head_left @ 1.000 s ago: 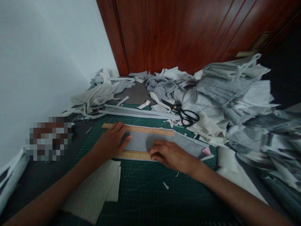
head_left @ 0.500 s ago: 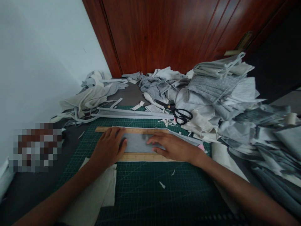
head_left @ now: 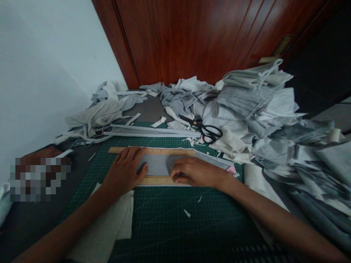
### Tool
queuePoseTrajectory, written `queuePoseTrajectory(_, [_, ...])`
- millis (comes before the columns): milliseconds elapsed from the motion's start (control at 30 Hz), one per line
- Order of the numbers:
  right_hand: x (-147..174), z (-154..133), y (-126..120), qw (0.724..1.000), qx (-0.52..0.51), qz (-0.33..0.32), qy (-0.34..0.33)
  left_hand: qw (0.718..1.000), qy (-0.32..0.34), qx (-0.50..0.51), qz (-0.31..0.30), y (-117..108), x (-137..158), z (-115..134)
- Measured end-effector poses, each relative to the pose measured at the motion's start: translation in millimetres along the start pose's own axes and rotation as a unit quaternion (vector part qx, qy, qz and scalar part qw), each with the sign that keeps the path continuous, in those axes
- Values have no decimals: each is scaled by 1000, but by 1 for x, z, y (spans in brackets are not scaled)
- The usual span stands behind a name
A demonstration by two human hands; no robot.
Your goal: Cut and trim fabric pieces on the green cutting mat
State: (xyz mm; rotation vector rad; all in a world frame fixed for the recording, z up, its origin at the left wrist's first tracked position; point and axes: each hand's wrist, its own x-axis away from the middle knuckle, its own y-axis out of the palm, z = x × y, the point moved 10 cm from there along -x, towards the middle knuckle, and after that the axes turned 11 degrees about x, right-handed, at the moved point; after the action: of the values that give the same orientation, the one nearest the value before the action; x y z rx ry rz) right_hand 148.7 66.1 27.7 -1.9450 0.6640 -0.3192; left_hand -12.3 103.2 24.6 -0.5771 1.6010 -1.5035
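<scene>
A strip of grey fabric lies across the green cutting mat. Along its far edge rests a wooden ruler, and a second wooden ruler lies along its near edge. My left hand is spread over the left part, fingers on the far ruler and thumb by the near one. My right hand has its fingers curled down at the near ruler, thumb against it; the hand hides that ruler's right part. The fabric's right end shows a pink patch.
Black scissors lie beyond the fabric, beside a long folded grey strip. Fabric heaps rise at the back and right, with another pile at left. Cream cloth sits under my left forearm. A wooden door stands behind.
My right hand has come down and slightly nearer, from above the grey fabric to the near ruler, and its fingers have curled in. My left hand stays in place.
</scene>
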Motion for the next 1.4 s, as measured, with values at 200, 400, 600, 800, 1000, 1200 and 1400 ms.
queuePoseTrajectory(200, [-3, -3, 6, 999, -31, 17, -23, 1000, -3, 22, -8, 2, 0, -1])
queuePoseTrajectory(400, [-2, -2, 7, 999, -24, 17, -26, 1000, -10, 19, -19, 4, -1, -2])
queuePoseTrajectory(600, [-1, -2, 7, 999, -35, 5, -34, 1000, -12, 12, -20, 7, 3, 2])
queuePoseTrajectory(800, [-3, -3, 5, 998, -46, 2, -39, 1000, -4, 11, -20, 12, 8, 2])
queuePoseTrajectory(1000, [-4, -1, 8, 999, -34, 7, -38, 1000, 5, -3, -15, 14, 9, 5])
queuePoseTrajectory(1200, [-2, 2, 9, 999, -14, 37, -35, 1000, 11, -8, -14, 11, 8, 7])
queuePoseTrajectory(1400, [-2, -2, 8, 997, -5, 51, -51, 1000, 11, -16, -15, 6, 5, 7])
